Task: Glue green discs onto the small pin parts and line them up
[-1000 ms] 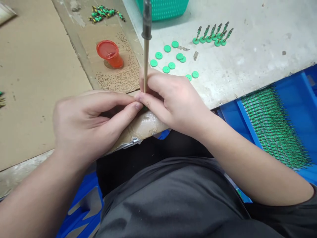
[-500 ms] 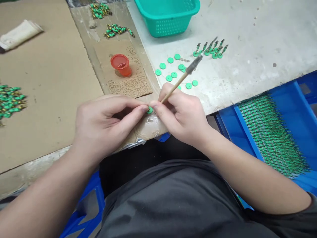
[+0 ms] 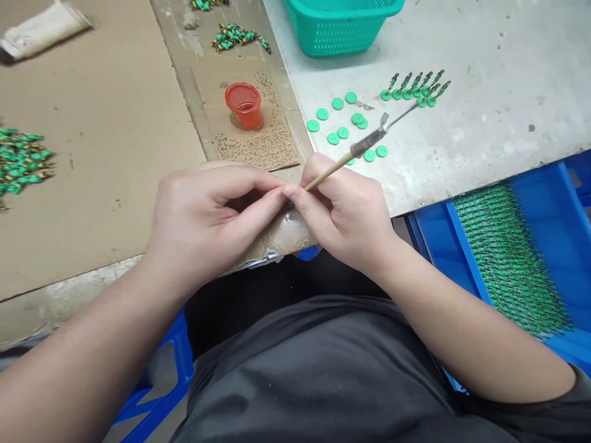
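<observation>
My left hand (image 3: 207,215) and my right hand (image 3: 348,212) meet fingertip to fingertip over the table's front edge. Between the pinched tips a sliver of a green button (image 3: 290,202) shows; the fingers cover most of it. My right hand also grips a thin wooden stick tool (image 3: 339,163), whose dark wrapped end and fine tip point up and right. Behind the hands, several loose green buttons (image 3: 342,132) lie on the pale surface. Further right, several green buttons with upright dark-and-green pieces (image 3: 407,93) stand in a cluster.
An orange cup (image 3: 244,109) of liquid stands on speckled cardboard (image 3: 253,154). Behind are a teal basket (image 3: 341,35) and small green-and-black pieces (image 3: 235,37); more (image 3: 23,161) lie left, near a white tube (image 3: 44,29). A blue tray (image 3: 549,209) at right holds rows of green pieces.
The view has shifted, so the table items sit a little further right and higher. My fingertips have closed further over the green button, which showed more before.
</observation>
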`<action>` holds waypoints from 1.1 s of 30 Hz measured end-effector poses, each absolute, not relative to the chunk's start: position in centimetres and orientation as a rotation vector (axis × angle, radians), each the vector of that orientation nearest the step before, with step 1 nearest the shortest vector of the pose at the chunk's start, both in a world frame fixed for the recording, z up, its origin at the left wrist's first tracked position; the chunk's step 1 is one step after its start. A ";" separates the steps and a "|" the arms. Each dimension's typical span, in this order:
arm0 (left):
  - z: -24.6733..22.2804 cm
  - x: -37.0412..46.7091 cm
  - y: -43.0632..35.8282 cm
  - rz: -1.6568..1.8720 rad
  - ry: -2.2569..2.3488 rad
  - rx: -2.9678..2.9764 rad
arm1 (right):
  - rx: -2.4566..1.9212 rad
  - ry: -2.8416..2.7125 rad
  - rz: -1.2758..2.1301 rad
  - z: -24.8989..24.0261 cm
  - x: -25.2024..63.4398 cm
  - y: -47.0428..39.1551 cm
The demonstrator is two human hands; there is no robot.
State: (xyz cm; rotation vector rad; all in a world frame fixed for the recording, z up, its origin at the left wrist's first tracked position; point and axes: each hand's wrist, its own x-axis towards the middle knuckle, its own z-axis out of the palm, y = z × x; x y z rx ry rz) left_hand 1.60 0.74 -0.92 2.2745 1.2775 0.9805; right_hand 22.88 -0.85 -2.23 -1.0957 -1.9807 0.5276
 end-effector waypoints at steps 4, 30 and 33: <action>-1.0 1.5 0.8 0.973 1.255 2.268 | -1.047 -1.978 0.473 -2.3 22.6 -0.9; 3.2 0.3 -0.2 1.166 1.284 1.813 | -1.202 -1.722 0.691 -2.3 26.1 -3.6; 6.0 0.3 -0.6 1.109 1.166 1.641 | -1.171 -1.733 0.655 -2.8 25.9 -3.6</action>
